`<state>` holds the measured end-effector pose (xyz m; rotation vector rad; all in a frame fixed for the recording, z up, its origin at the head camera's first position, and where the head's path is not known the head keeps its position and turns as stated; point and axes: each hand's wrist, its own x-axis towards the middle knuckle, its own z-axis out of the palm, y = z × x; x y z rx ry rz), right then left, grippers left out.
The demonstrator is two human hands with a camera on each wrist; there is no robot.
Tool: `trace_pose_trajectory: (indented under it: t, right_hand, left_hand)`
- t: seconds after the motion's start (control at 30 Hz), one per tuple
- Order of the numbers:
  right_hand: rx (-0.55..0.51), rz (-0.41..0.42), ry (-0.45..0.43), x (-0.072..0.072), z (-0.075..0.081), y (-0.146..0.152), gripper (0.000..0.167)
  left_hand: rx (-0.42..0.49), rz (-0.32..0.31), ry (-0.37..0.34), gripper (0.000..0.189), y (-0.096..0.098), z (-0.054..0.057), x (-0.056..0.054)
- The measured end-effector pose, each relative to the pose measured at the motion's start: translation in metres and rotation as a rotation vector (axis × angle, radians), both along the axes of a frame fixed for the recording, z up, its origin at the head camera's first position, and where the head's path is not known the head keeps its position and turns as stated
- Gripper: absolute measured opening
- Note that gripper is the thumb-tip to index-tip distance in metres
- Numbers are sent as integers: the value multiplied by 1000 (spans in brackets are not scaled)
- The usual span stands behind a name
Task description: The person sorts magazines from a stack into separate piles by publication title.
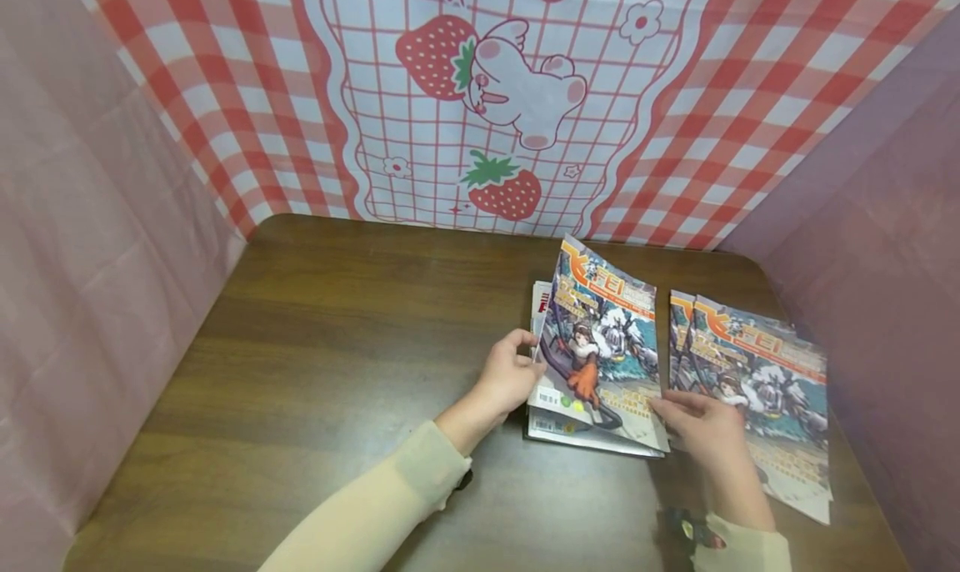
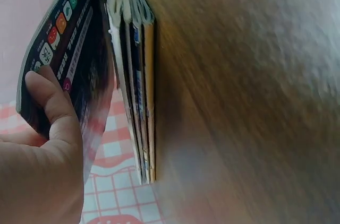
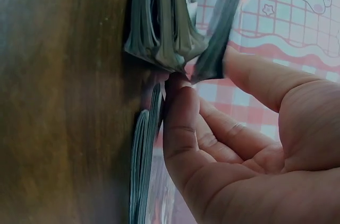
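A magazine [image 1: 600,338] with an illustrated cover and orange title lettering is lifted and tilted above a stack of magazines [image 1: 551,426]. My left hand [image 1: 510,376] pinches its left edge; in the left wrist view the thumb [image 2: 53,94] lies against the dark back cover. At the lower right corner, my right hand [image 1: 708,430] holds the same magazine between thumb and fingers. The right wrist view shows that corner [image 3: 215,54] apart from the stack's page edges [image 3: 164,27]. Two overlapping magazines [image 1: 787,388] with the same cover lie to the right, partly behind my right hand.
The brown wooden table [image 1: 337,347] extends to the left. A red and white checked cloth [image 1: 262,97] with strawberries hangs along the back. Pink cloth hangs at the left [image 1: 112,222] and right [image 1: 885,222] sides.
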<state>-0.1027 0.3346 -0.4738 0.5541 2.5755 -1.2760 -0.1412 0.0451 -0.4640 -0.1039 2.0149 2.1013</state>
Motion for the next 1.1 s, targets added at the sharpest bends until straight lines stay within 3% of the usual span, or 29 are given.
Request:
trace_pose_trajectory:
  t: [0.2, 0.33, 0.47, 0.73, 0.97, 1.1]
  right_hand:
    - [-114, -51, -28, 1, -1, 7, 81]
    - [-113, -111, 3, 4, 0, 13, 78]
    - [-60, -113, 25, 8, 4, 21, 80]
    - [2, -129, 20, 18, 11, 39, 89]
    - [15, -223, 19, 29, 19, 58, 87]
    - [10, -252, 8, 36, 25, 69, 87]
  left_hand:
    - [40, -20, -31, 29, 4, 4, 1]
    - [29, -36, -27, 28, 11, 5, 0]
    - [19, -53, -19, 25, 19, 7, -1]
    - [-123, -117, 75, 25, 36, 17, -6]
    - [-252, -156, 88, 27, 59, 20, -10]
    - [-282, -175, 102, 28, 71, 22, -9]
